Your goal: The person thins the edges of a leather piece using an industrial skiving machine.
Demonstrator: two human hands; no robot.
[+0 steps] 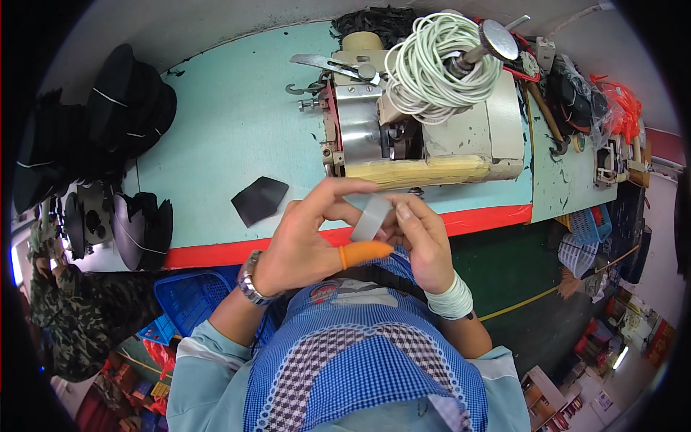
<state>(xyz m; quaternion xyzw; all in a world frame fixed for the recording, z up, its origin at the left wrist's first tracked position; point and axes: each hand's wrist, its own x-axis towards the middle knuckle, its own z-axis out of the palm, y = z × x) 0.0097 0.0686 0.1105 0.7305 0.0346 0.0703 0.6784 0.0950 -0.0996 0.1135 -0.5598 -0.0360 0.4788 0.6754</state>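
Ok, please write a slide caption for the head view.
Left hand and right hand at a pale translucent strip, before a machine bearing coiled cord.

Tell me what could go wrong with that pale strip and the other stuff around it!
The pale strip could slip, since the right grip seems to pinch it with only the fingertips. The white cord wrapped just behind that grip might snag on something, perhaps the machine just ahead. And the black piece lies near the table's red front edge, close to the left grip, so a bump might knock it off.
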